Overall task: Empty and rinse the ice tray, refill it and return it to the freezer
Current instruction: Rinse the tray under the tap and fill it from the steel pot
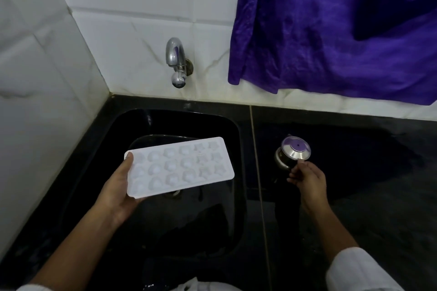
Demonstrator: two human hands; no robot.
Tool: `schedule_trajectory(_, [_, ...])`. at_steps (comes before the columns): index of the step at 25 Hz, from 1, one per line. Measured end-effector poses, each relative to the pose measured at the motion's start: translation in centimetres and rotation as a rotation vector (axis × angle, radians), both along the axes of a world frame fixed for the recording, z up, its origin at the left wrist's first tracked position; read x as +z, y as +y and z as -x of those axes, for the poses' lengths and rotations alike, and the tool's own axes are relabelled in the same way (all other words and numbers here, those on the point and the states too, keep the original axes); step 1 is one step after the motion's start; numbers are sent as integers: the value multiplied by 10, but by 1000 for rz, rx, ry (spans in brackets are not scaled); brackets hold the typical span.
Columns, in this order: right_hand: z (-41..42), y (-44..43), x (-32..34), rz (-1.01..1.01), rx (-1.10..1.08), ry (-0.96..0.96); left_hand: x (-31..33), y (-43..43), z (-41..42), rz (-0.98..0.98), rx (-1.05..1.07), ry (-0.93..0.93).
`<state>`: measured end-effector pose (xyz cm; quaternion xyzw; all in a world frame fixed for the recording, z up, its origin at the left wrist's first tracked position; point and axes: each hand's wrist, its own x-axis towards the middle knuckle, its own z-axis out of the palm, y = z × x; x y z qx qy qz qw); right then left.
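Ice tray (pixel 179 168), white with moulded cells, gripped endwise by left hand (pixel 118 191); right hand (pixel 307 177) seemingly pinches steel pot (pixel 293 151).

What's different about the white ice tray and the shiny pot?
The ice tray is white, flat and rectangular; the steel pot is shiny and round. The left hand holds the ice tray up over the sink; the steel pot stands on the counter, with the right hand gripping its edge. Both have a hand on them.
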<state>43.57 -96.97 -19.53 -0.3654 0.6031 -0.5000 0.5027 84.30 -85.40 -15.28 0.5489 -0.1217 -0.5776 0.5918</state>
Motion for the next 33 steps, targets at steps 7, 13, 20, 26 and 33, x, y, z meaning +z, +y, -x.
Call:
schedule_trajectory(7, [-46,19,36,34,144,-66,-2,21,-31,-11,45,-84])
schedule_trajectory(13, [-93,15,90,71,197,-42,-11,27,-39,-40,100,-73])
schedule_trajectory(20, [-122,-1,127,121,258,81,-19,33,-35,-51,97,-41])
schedule_trajectory(26, [-132,-12,140,219,338,205,-27,36,-36,-20,77,-44])
schedule_trajectory(33, [-134,-17,145,279,398,374,-31,34,-34,-21,63,-48])
